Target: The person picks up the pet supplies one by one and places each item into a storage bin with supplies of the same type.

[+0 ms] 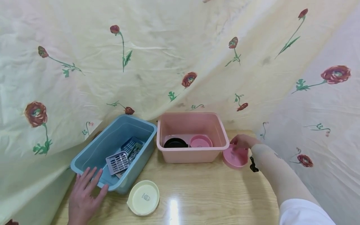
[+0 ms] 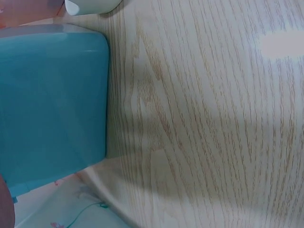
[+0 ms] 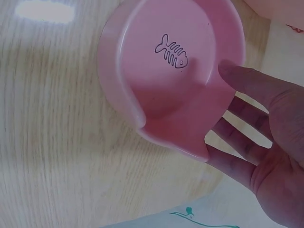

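In the head view my right hand [image 1: 244,142] grips a pink pet bowl [image 1: 234,158] by its rim, just right of the pink bin [image 1: 191,155]. The right wrist view shows the thumb inside the bowl's wall and the fingers under its edge, with a fish-bone print on the bowl's floor. My left hand [image 1: 85,195] lies with spread fingers at the near rim of the blue bin [image 1: 76,159]. That bin holds a grey slotted scoop [image 1: 118,162] and other slotted pieces. Inside the pink bin are a black bowl [image 1: 175,143] and another pink bowl [image 1: 201,141].
A cream bowl [image 1: 144,198] with a fish-bone print stands on the wooden table [image 1: 202,187], near the blue bin's front corner. Behind both bins hangs a flowered cloth [image 1: 157,62], which also runs along the left and right sides.
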`<action>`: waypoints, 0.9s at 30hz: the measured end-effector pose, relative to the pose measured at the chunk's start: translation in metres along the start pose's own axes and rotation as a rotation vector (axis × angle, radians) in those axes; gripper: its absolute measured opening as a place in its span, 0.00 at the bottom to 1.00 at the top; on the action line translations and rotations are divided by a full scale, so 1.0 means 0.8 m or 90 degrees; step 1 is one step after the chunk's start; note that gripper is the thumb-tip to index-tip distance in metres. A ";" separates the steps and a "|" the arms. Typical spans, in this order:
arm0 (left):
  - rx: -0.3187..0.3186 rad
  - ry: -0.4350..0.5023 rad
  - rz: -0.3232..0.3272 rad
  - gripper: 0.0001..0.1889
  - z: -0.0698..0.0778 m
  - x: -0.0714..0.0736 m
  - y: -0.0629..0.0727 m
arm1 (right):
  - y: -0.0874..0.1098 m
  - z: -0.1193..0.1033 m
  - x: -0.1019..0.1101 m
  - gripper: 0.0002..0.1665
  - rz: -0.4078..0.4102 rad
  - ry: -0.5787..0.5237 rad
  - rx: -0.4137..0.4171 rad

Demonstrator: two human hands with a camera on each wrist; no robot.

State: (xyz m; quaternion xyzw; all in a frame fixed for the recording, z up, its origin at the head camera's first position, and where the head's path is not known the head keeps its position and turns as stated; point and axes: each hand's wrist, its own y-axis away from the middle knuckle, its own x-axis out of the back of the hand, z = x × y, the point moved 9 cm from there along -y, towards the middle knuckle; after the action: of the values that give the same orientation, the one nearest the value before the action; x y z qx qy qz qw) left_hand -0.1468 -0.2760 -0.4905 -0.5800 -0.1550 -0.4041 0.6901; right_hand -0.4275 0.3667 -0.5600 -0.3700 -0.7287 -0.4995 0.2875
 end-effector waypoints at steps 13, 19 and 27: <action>-0.010 0.005 0.005 0.42 0.002 -0.002 -0.003 | -0.004 0.004 -0.010 0.21 0.015 0.043 0.044; -0.004 -0.001 0.001 0.41 0.001 -0.002 -0.001 | -0.005 0.012 -0.015 0.19 0.020 0.024 0.037; -0.002 -0.004 -0.005 0.40 0.000 -0.001 0.000 | -0.005 0.003 -0.014 0.16 0.040 0.045 0.066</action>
State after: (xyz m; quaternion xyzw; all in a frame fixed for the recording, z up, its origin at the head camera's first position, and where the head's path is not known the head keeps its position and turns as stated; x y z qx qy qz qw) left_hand -0.1471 -0.2756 -0.4911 -0.5814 -0.1588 -0.4052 0.6874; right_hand -0.4245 0.3655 -0.5718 -0.3595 -0.7310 -0.4647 0.3472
